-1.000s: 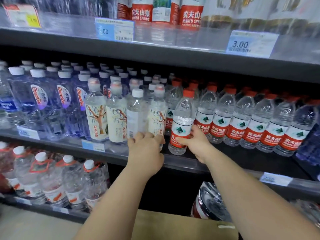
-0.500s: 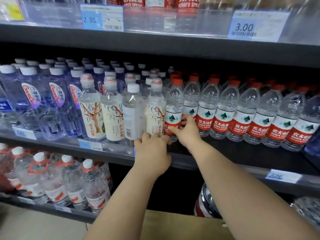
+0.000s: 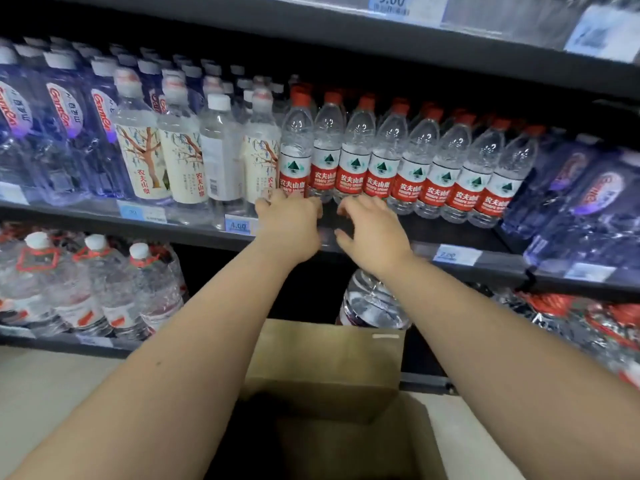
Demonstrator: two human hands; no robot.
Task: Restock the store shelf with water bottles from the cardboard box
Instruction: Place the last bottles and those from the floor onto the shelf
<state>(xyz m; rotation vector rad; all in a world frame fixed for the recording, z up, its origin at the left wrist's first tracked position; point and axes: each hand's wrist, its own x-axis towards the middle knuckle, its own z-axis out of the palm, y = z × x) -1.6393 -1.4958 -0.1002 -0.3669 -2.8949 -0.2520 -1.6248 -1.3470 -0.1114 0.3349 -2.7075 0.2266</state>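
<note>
A row of clear water bottles with red caps and red labels (image 3: 398, 168) stands on the middle shelf (image 3: 450, 233). The leftmost red-label bottle (image 3: 295, 150) stands upright beside a tree-print bottle. My left hand (image 3: 289, 226) lies at the shelf's front edge, its bent fingertips against that bottle's foot, not wrapped around it. My right hand (image 3: 372, 230) hovers just in front of the neighbouring bottles with fingers spread and nothing in it. The open cardboard box (image 3: 322, 368) sits on the floor below my arms; its inside is dark.
Tree-print bottles (image 3: 149, 157) and blue-tinted bottles (image 3: 65, 133) fill the shelf's left side, and blue shrink-wrapped packs (image 3: 588, 202) its right. Large jugs with red handles (image 3: 104, 292) stand on the bottom shelf. A big wrapped bottle (image 3: 374, 306) sits behind the box.
My right hand pushed the red-label bottle into the left end of the row and let go of it. The view has tilted down, bringing the box into sight.
</note>
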